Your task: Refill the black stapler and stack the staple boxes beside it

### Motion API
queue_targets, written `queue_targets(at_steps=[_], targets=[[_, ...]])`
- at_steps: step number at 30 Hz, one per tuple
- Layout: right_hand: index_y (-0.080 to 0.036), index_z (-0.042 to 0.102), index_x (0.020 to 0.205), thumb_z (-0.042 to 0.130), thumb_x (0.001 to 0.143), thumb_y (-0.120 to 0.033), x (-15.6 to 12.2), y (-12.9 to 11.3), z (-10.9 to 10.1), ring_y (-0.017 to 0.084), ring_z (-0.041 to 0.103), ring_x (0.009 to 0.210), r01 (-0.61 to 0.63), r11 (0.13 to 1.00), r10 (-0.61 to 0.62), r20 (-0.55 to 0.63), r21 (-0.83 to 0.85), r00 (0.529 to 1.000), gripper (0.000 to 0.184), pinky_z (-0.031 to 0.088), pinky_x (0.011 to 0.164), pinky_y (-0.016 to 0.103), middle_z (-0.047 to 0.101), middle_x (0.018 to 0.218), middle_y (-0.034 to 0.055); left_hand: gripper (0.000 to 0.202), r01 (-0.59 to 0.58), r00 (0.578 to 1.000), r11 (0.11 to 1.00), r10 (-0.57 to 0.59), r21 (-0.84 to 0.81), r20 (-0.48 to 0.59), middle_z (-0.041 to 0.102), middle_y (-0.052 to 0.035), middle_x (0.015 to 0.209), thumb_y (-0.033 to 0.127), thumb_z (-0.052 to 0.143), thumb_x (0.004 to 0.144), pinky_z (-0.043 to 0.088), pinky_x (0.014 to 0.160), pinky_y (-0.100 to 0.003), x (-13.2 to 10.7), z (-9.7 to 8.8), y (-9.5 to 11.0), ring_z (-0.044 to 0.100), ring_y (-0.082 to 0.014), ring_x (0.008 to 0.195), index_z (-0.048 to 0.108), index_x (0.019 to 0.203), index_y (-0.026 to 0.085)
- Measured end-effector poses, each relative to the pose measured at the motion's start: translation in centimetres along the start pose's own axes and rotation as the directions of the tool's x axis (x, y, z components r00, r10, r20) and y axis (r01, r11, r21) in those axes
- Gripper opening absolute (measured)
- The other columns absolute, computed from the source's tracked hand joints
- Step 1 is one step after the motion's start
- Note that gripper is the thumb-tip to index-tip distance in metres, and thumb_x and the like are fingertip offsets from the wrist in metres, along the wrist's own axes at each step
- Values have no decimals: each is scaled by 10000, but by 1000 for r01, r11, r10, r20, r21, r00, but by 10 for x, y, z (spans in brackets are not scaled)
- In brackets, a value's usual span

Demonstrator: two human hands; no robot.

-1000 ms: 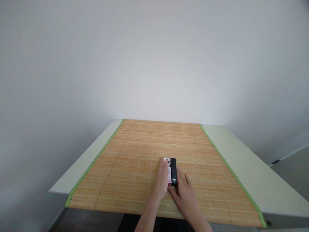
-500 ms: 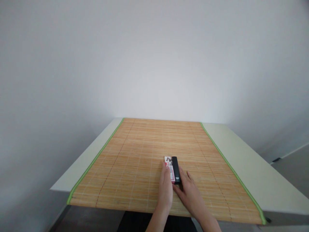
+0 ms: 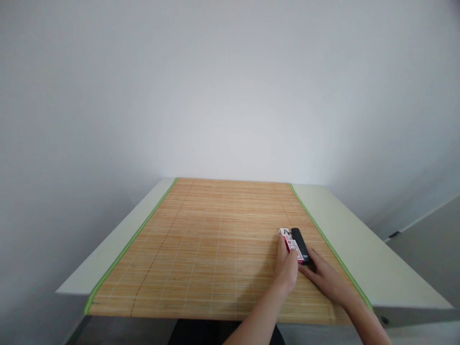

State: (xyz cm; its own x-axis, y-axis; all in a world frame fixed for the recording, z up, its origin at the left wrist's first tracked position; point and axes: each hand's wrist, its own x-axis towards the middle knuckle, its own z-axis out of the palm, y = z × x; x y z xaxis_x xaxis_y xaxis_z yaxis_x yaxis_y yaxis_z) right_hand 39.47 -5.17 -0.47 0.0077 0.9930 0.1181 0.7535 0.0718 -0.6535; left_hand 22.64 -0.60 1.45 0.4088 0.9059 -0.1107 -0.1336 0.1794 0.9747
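Observation:
My left hand (image 3: 287, 269) grips a small white-and-red printed box (image 3: 286, 233), with the thumb on top and the fingers along its left side. Lying against the box's right side is a slim black oblong object (image 3: 299, 241) with small pale lettering near its close end; its exact kind I cannot make out. My right hand (image 3: 326, 279) holds this black piece from the right, fingers along its side and thumb at the near end. Both things are over the right part of the bamboo mat (image 3: 201, 249). Their undersides are hidden.
Beneath the mat, which has green edging, is a white table (image 3: 354, 235) whose side strips show left and right. A plain pale wall (image 3: 230, 96) stands behind it. At the far right is a grey panel (image 3: 431, 249) with a dark fitting.
Both hands have moved right across the mat, carrying the box and the black object along side by side. The pair is now tilted more to the left at its far end. The view has shifted slightly.

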Motion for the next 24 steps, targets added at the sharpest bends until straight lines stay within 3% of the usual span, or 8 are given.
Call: queue_targets(at_steps=[3, 11, 14, 16, 18, 20, 22, 24], targets=[[-221, 543, 1455, 622, 884, -530, -1, 2, -5, 330, 572, 1296, 10, 1000, -9, -22, 8, 1000, 654, 448, 1108, 447, 599, 1447, 131, 862, 4, 1000, 1000, -4, -6, 19, 227, -47, 1702, 243, 475, 872, 186, 1285, -377, 1, 4, -1, 190, -227, 1573, 114, 1654, 195], [-214, 494, 1507, 608, 888, -518, -1, -4, 2, 331, 552, 1322, 27, 999, -25, -57, 24, 998, 700, 419, 1130, 449, 582, 1463, 141, 847, 9, 999, 1000, -9, 3, 41, 351, -36, 1655, 259, 485, 875, 235, 1277, -391, -2, -3, 9, 251, -268, 1555, 153, 1653, 215], [-200, 451, 1538, 613, 879, -548, -1, 0, 2, 342, 522, 1359, 10, 999, -8, -46, 51, 999, 762, 386, 1165, 482, 551, 1496, 154, 791, -15, 998, 1000, 16, -8, 54, 424, -42, 1616, 280, 496, 894, 275, 1265, -394, -2, -2, 9, 326, -270, 1527, 235, 1638, 224], [-210, 389, 1573, 651, 851, -575, -3, 5, -2, 345, 489, 1400, -5, 998, 8, -53, 55, 999, 851, 362, 1191, 508, 499, 1549, 145, 713, -36, 999, 999, 36, -9, 34, 461, -41, 1593, 327, 494, 923, 299, 1256, -414, -3, -11, 8, 362, -274, 1510, 324, 1609, 242], [-231, 334, 1599, 701, 816, -594, -8, 6, -8, 343, 453, 1439, -33, 998, 37, -93, 46, 995, 937, 342, 1214, 517, 440, 1597, 123, 642, -58, 998, 998, 58, 11, -12, 458, -37, 1594, 394, 495, 953, 313, 1250, -430, -6, -34, 7, 370, -273, 1506, 398, 1574, 260], [-263, 327, 1600, 714, 820, -592, -16, -5, -14, 328, 407, 1476, -51, 998, 58, -191, 39, 980, 931, 303, 1243, 513, 406, 1622, 93, 579, -101, 993, 993, 105, 63, -60, 442, -30, 1603, 444, 492, 978, 313, 1251, -425, -9, -71, 6, 383, -253, 1500, 465, 1531, 276], [-293, 384, 1569, 665, 881, -566, -22, -31, -10, 307, 382, 1493, -25, 998, 44, -336, 60, 941, 792, 262, 1266, 513, 428, 1610, 67, 494, -158, 981, 967, 177, 198, -80, 517, -43, 1548, 434, 473, 996, 303, 1258, -447, -10, -118, 6, 441, -240, 1465, 560, 1453, 267], [-291, 462, 1516, 559, 967, -506, -22, -70, 7, 299, 445, 1451, 59, 991, 3, -459, 121, 888, 598, 288, 1249, 540, 528, 1532, 76, 449, -172, 965, 901, 235, 399, -115, 554, -48, 1516, 415, 455, 1008, 313, 1253, -465, -8, -165, 7, 470, -234, 1442, 601, 1404, 262]])
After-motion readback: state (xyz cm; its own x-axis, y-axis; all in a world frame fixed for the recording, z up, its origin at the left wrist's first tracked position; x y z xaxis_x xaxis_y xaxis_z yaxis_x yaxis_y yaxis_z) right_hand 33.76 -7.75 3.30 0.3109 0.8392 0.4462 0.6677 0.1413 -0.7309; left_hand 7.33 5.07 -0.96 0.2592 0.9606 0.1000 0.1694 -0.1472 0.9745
